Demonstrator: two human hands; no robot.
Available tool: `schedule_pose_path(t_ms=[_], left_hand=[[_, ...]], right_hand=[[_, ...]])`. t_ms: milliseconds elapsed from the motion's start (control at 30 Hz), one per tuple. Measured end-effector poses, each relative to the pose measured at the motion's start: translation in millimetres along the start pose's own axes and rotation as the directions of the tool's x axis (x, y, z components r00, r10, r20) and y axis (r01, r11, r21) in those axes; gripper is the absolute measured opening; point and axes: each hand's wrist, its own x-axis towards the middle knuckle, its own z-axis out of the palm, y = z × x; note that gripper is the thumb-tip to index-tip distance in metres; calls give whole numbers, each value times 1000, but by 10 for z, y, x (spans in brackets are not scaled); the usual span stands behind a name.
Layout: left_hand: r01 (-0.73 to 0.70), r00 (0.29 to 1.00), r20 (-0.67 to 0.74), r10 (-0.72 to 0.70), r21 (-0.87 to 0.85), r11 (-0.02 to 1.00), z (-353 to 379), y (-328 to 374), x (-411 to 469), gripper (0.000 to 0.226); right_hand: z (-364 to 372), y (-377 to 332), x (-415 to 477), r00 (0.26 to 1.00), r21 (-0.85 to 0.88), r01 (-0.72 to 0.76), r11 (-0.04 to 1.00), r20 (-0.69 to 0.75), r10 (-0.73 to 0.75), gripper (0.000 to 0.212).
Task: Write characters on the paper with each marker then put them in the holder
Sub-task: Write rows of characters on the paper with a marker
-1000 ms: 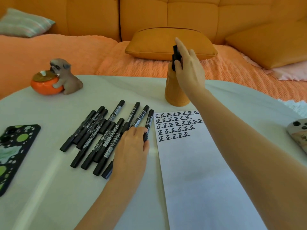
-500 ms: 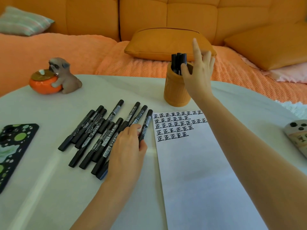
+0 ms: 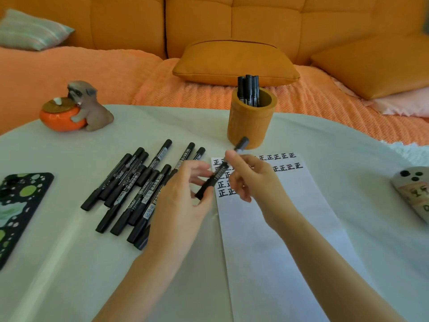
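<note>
**We hold one black marker (image 3: pixel 218 174) in both hands, tilted above the paper (image 3: pixel 278 228).**
Our left hand (image 3: pixel 183 194) grips its lower end and our right hand (image 3: pixel 253 180) pinches the barrel near the cap, probably to uncap it for writing under the rows of characters (image 3: pixel 282 161). The markers we judge still unused lie in a loose row (image 3: pixel 130 187) at the paper's 9 o'clock. Those likely done stand in the orange holder (image 3: pixel 250 126) at 12 o'clock.

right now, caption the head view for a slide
Left hand and right hand hold a black marker above the paper, holder behind, more markers alongside.
</note>
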Motion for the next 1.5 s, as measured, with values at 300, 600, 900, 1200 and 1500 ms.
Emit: schedule_pose_path(t_ms=[300, 600, 900, 1200, 1500], left_hand=[[38, 964, 265, -21, -59, 998, 78, 23, -67, 22], [78, 896, 442, -46, -55, 995, 167, 103, -159, 16], [19, 916, 401, -27, 24, 1000, 150, 96, -171, 16], [98, 918, 395, -45, -116, 988, 131, 100, -177, 17], [105, 918, 390, -66, -81, 991, 139, 97, -177, 30]], right_hand=[[-39, 126, -292, 994, 20, 87, 996, -69, -85, 17], [-145, 172, -378, 989, -10, 146, 989, 3, -146, 27], [-121, 174, -420, 987, 41, 131, 991, 89, -134, 28], [-113, 182, -433, 984, 69, 145, 987, 90, -151, 26], [-209, 182, -369, 975, 99, 211, 972, -98, -202, 29]])
